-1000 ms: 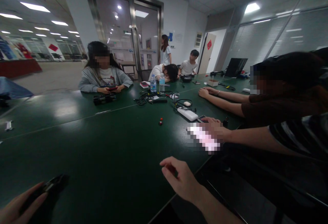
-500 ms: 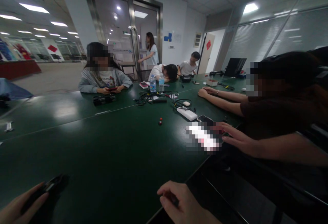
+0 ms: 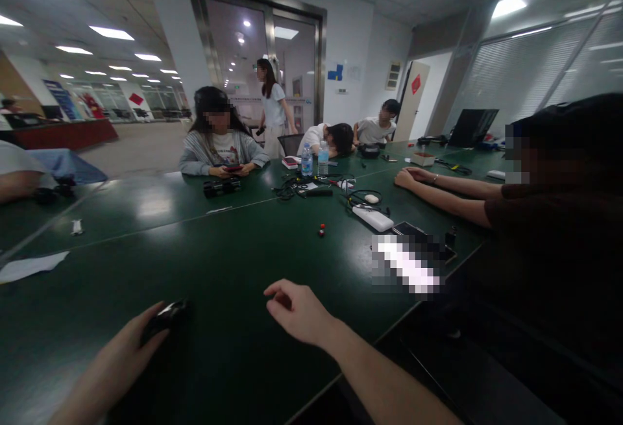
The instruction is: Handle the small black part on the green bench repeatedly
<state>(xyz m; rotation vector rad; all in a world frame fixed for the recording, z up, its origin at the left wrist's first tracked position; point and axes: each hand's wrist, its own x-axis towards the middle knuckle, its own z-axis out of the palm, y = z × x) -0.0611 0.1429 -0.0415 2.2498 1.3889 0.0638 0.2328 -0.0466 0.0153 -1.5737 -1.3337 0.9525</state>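
Note:
At the lower left, my left hand [image 3: 134, 340] grips a small dark glossy object [image 3: 168, 318] just over the green table [image 3: 219, 269]; its exact kind is unclear. My right hand [image 3: 296, 311] is near the middle of the table front, with thumb and fingers curled toward each other, and I cannot make out anything between them. Beyond it lie small red and black pieces [image 3: 321, 230]. A bright blurred phone-like screen [image 3: 406, 266] lies to the right, beside a dark flat device [image 3: 423, 240] and a white case [image 3: 372, 217].
Cables [image 3: 296, 186], two water bottles [image 3: 306, 160] and a black cylindrical object [image 3: 221, 187] lie or stand farther back. A paper sheet [image 3: 32, 266] is at the left. Several people sit round the table; one person's forearms [image 3: 442, 188] rest on it at right.
Both my hands have moved forward over the table, the left with the dark object. The view has shifted left. A neighbour's hand has left the devices at right. The standing person has moved left.

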